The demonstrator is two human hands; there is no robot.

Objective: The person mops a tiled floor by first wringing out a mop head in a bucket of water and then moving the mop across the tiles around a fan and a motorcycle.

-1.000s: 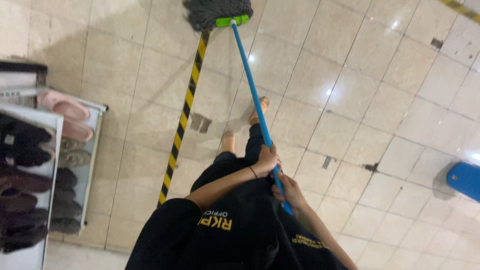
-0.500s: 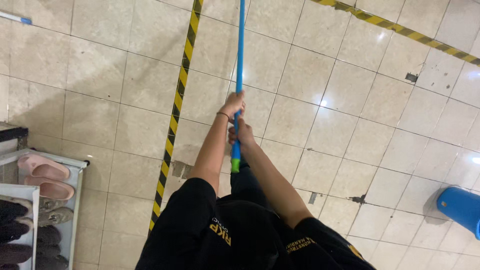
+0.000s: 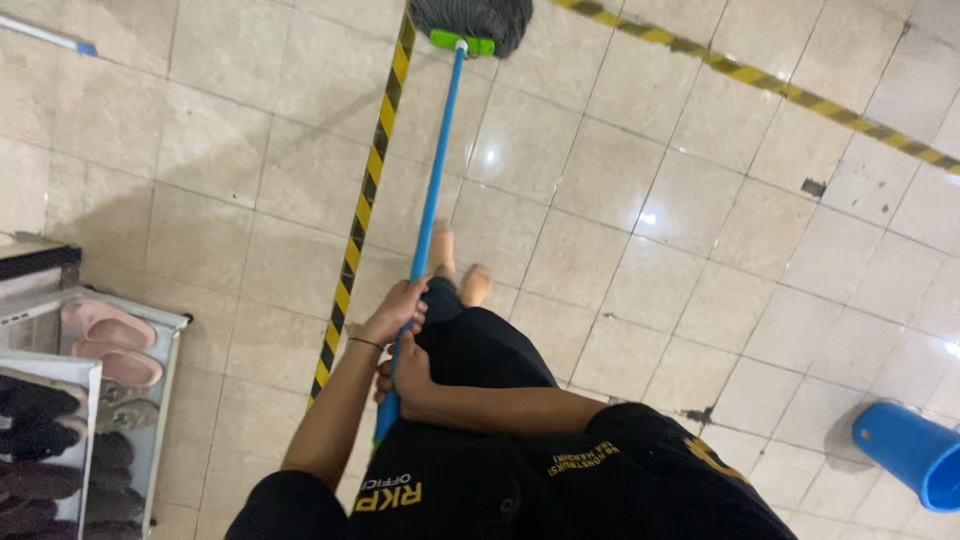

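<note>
Blue mop handle (image 3: 432, 190) crosses the tiled floor (image 3: 620, 200) beside the striped tape (image 3: 365, 210); left hand (image 3: 398, 312) wraps it above right hand (image 3: 405, 375), both clenched; grey mop head (image 3: 478, 18) lies beyond the tape

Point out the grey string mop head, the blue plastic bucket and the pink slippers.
Grey string mop head (image 3: 476, 20), head view: strands.
Blue plastic bucket (image 3: 900, 447), head view: side wall.
Pink slippers (image 3: 105, 326), head view: upper slipper's top.
</note>
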